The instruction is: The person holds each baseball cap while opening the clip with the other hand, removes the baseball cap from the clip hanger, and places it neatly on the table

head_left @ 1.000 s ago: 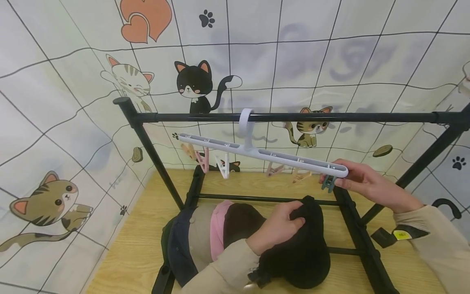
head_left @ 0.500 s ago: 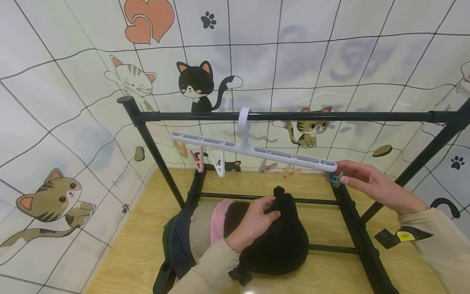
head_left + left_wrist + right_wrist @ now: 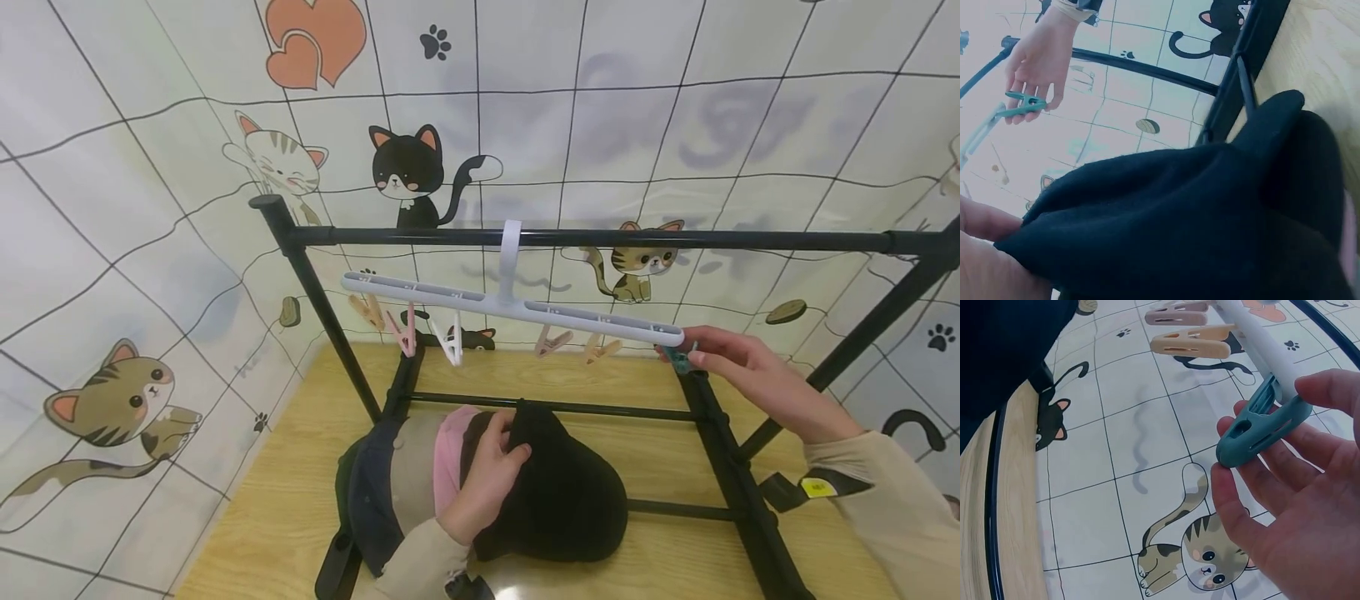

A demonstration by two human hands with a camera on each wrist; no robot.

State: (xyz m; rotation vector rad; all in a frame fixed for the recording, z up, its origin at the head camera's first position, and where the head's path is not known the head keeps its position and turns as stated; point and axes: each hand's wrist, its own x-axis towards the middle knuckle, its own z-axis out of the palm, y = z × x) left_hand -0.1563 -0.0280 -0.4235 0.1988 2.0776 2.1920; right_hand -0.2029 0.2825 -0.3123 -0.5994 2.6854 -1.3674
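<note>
In the head view my left hand (image 3: 487, 479) grips the edge of a black cloth hat (image 3: 573, 500) above the wooden surface. The left wrist view shows its soft black fabric (image 3: 1147, 225) bunched close to my fingers. My right hand (image 3: 772, 383) holds a teal clothes peg (image 3: 681, 358) at the right end of a white hanger (image 3: 600, 325). Seen from the right wrist, the thumb lies by the hanger's end and the fingers curl about the peg (image 3: 1263, 428). The hanger hooks over a black rail, tilted down to the right.
Several pink, white and beige pegs hang along the hanger, one a pink peg (image 3: 402, 333). Beneath the black rail (image 3: 720, 240), a row of folded cloth items includes a beige piece (image 3: 412, 467) and a pink piece (image 3: 447, 458). Black posts and lower bars (image 3: 555, 407) frame the space.
My left hand has moved left with the black hat. My right hand has kept to the teal peg, which has turned, and the hanger's right end has shifted slightly left.
</note>
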